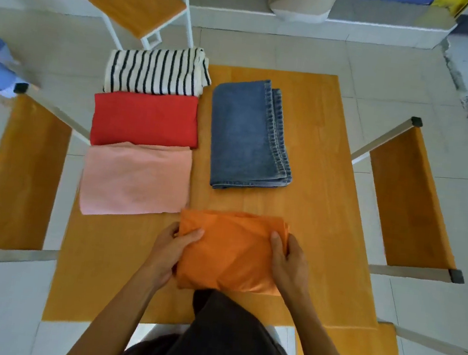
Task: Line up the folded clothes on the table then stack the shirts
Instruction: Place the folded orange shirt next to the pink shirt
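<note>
Orange folded garment [230, 252] at near table [328, 188] edge, pinched at both sides by left hand [173, 248] and right hand [288, 256]. Probably lifted slightly, hard to tell. Best kept flat, set squarely below jeans [249, 135], edges aligned.

The surface [328, 188] is smooth orange-toned wood with a soft sheen. The jeans [249, 138] are coarse blue denim with stitched hems; the orange cloth [233, 253] looks thin and slightly glossy. The pink shirt [136, 180] is matt.

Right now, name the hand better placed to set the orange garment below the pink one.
Left, narrowly. Both hands grip the orange garment, but the left hand sits nearer the pink shirt.
</note>
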